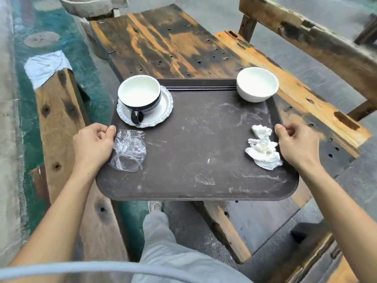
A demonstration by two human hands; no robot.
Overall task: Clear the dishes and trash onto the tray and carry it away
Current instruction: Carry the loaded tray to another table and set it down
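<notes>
Tray (193, 160) between both hands, left hand (92, 145) gripping its left rim, right hand (296, 142) gripping right rim, cup (139, 94), bowl (257, 84), wrapper (128, 153), napkin (263, 150) aboard

Looks like an outdoor cafe or teahouse patio. Rough weathered plank table (173, 43) with matching wooden benches (67, 127), concrete floor (306, 64) with a green painted strip (30, 111), and a stone basin (89, 6) at the back. The scuffed serving tray (195, 160) with a cup (139, 94) on a saucer (163, 111) fits too.
</notes>
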